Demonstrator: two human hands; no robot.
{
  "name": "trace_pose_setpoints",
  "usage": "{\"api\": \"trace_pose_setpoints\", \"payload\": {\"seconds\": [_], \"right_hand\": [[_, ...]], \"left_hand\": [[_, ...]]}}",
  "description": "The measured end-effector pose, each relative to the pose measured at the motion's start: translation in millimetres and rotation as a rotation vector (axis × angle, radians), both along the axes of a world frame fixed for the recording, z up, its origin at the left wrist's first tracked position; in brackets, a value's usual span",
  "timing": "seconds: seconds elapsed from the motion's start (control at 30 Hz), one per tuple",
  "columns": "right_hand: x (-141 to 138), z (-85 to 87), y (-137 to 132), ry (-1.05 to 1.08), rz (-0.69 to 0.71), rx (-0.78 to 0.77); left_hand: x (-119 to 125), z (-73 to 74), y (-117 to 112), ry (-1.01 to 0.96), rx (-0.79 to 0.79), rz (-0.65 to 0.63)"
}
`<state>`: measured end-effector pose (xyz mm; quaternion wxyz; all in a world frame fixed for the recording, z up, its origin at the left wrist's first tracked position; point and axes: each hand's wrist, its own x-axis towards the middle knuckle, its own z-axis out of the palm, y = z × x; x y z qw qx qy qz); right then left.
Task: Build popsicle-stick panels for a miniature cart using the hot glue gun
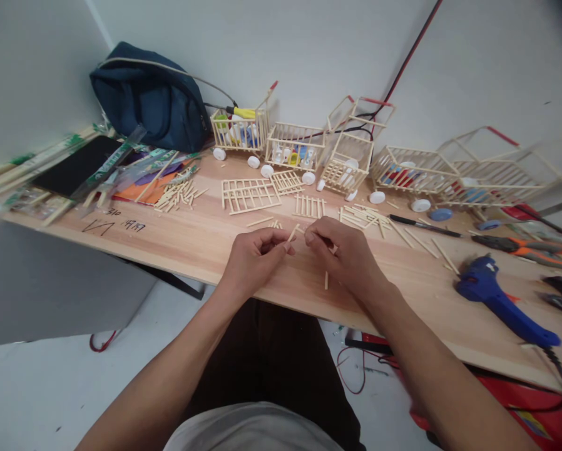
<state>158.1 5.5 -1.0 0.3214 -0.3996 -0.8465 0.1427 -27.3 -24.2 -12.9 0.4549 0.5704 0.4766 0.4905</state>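
Note:
Over the front of the wooden table, my left hand (257, 258) is closed, pinching a short wooden stick (293, 232) between thumb and forefinger. Close on its right is my right hand (344, 252), also closed; another wooden stick (326, 280) shows beneath its fingers, partly hidden by them. Whether both sticks belong to one piece I cannot tell. Just beyond my hands lie a small ladder-like stick panel (310, 205), a larger stick frame (250, 195) and a pile of loose sticks (363, 216).
Several stick-built miniature carts (295, 145) with white wheels line the wall. A blue glue gun (501, 300), orange-handled pliers (525, 249) and a black pen (424, 225) lie at right. At left are a dark blue bag (154, 103), a black flat panel (79, 166) and short sticks (180, 193).

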Motion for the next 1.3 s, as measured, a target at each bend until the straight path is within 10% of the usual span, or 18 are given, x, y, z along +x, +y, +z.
{"api": "trace_pose_setpoints", "payload": {"seconds": [1.03, 1.3], "right_hand": [[5.8, 1.5, -0.3, 0.02, -0.032, 0.006], [13.6, -1.5, 2.5, -0.117, 0.0, -0.033]], "left_hand": [[2.6, 1.6, 3.7, -0.105, -0.126, -0.047], [0.4, 0.6, -11.0, 0.412, 0.133, 0.122]]}}
